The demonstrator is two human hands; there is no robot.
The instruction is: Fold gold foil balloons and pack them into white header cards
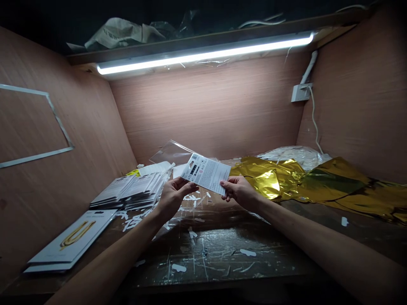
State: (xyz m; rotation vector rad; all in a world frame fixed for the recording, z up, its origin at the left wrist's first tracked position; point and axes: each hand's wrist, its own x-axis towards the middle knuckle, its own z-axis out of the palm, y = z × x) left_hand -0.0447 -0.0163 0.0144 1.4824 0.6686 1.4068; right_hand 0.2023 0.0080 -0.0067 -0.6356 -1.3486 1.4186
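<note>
A white printed packaging card [206, 173] with a hang slot is held up, tilted, above the worktop. My left hand [178, 190] is closed on its left end, thumb in front. My right hand [237, 188] pinches its lower right corner. A clear plastic sleeve [171, 151] sticks out behind the card at the upper left; whether the card lies inside it or in front of it, I cannot tell. Left of my left hand stand stacks of similar cards [133, 188]. Golden foil pouches [270, 180] lie spread to the right of my right hand.
Larger white cards with a gold looped picture [76, 237] lie at the front left. White punched-out paper scraps [179, 268] litter the dark worktop [222, 245]. A clear bag of white pieces [295, 156] lies behind the foil. Wooden walls enclose three sides under a lit tube [206, 54].
</note>
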